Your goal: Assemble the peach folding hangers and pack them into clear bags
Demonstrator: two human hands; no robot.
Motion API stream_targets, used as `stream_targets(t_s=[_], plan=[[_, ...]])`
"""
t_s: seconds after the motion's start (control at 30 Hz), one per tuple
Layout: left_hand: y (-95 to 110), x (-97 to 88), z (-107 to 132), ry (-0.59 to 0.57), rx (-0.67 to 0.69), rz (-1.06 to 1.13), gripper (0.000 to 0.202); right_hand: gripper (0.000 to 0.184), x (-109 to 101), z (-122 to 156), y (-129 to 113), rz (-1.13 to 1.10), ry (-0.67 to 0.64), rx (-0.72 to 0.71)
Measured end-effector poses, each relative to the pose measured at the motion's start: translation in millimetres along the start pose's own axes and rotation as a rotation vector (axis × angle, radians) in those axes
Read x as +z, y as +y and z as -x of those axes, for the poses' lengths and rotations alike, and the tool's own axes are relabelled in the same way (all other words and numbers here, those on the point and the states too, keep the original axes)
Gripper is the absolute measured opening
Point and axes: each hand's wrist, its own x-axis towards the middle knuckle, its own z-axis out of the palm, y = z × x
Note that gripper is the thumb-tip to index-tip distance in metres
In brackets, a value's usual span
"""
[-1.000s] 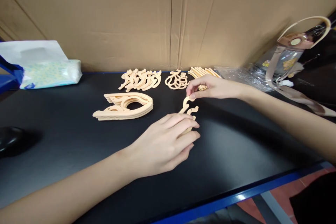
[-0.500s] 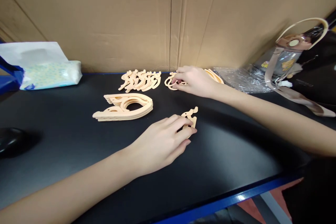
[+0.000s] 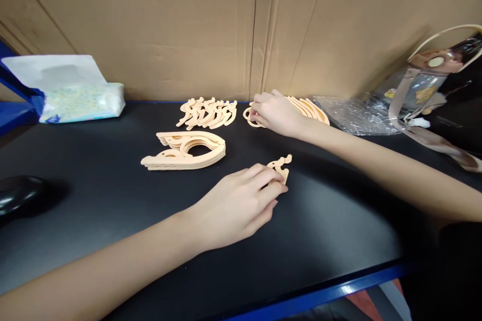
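My left hand (image 3: 244, 204) lies low over the desk, its fingers curled around a small beige plastic hanger part (image 3: 285, 174); the hooked end sticks out past my fingertips. Farther back, my right hand (image 3: 277, 114) is bent down with its fingers drawn together on beige ring-shaped hanger parts (image 3: 247, 116). The hand hides most of these, and its exact grip is hard to see. Left of my left hand is a neat stack of folded beige hangers (image 3: 188, 164). Small hook parts (image 3: 207, 114) lie in a row at the back, and curved arm pieces (image 3: 314, 110) show behind my right wrist.
A pack of tissues (image 3: 83, 103) stands at the back left, and a black mouse (image 3: 18, 193) at the left edge. Clear plastic wrap (image 3: 346, 115) and a strapped bottle (image 3: 429, 83) are at right. A cardboard wall (image 3: 150, 30) closes the back of the black desk (image 3: 113, 185).
The view has shifted slightly, so things sit a little farther right. My right hand has its fingers drawn in more over the ring-shaped parts. My left hand keeps its hold on the small part.
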Motion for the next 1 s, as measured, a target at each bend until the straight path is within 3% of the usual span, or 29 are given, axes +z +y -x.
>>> stream_targets(t_s=[0.17,0.33,0.47,0.6,0.7,0.87,1.0], plan=[[-1,-2.5,2,-0.026,0.006,0.035,0.037,0.028,-13,17,3,-0.074,0.069,0.022],[-1,-5.8,2,-0.042,0.037,0.078,0.045,0.022,-28,62,-7,-0.318,0.124,-0.054],[0,-6.1,1,0.059,0.040,0.044,0.042,0.021,-34,99,-21,-0.406,0.050,-0.083],[-1,-6.4,0,0.194,-0.023,-0.032,0.030,0.020,-33,119,-33,-0.476,-0.021,-0.099],[-5,-6.1,-2,0.260,-0.120,-0.056,0.018,0.018,-31,124,-42,-0.539,-0.027,-0.110],[-10,-4.4,-3,0.193,-0.201,-0.030,0.018,0.024,-38,116,-36,-0.508,0.032,-0.130],[-9,-3.7,-2,0.141,-0.192,-0.033,0.022,0.022,-43,94,5,-0.330,0.109,0.141]])
